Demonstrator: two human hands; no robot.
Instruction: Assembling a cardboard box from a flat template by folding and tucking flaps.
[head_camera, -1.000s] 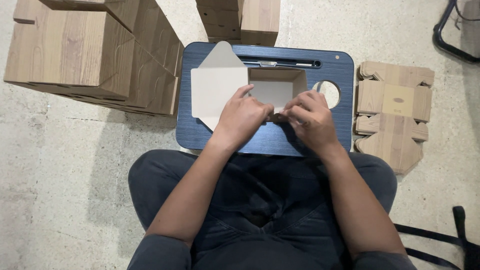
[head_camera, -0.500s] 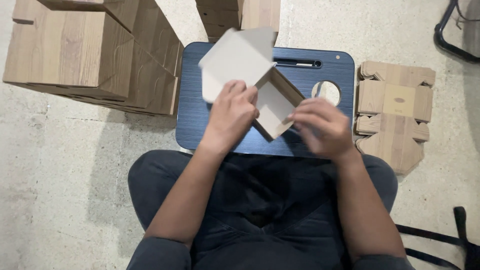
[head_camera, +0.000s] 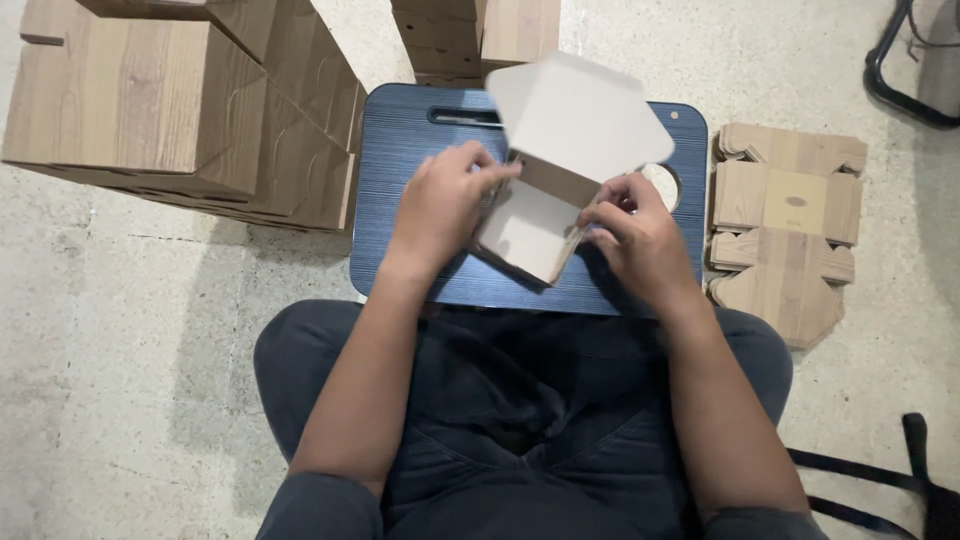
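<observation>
One small cardboard box (head_camera: 545, 205), half folded, is held above the middle of a dark blue lap tray (head_camera: 400, 200), the surface that rests across the person's knees. The box is plain pale card on the inside, with a wide lid flap (head_camera: 575, 115) with clipped corners standing up and tilted toward the far edge of the surface, and a shallow square body below it. Two hands work it: the left hand (head_camera: 440, 205) has its grip closed on the left wall of the box, fingers curled over the edge, and the right hand (head_camera: 635, 235) has its grip pinched on the right wall near the front corner. The surface is a rounded rectangle with a fine ribbed grain, one long slot near its far edge and one round hole (head_camera: 660, 185) near its right edge, partly hidden by the box and right hand. On the concrete floor (head_camera: 120, 350), off the left edge of the surface, lies a group of folded boxes (head_camera: 180, 110) printed in wood grain, their number hard to count because they overlap. Beyond the far edge stand two more wood-grain boxes (head_camera: 475, 35), side by side. Off the right edge lies one stack of flat, unfolded box blanks (head_camera: 785, 225) in the same wood-grain print, with scalloped flap edges.
</observation>
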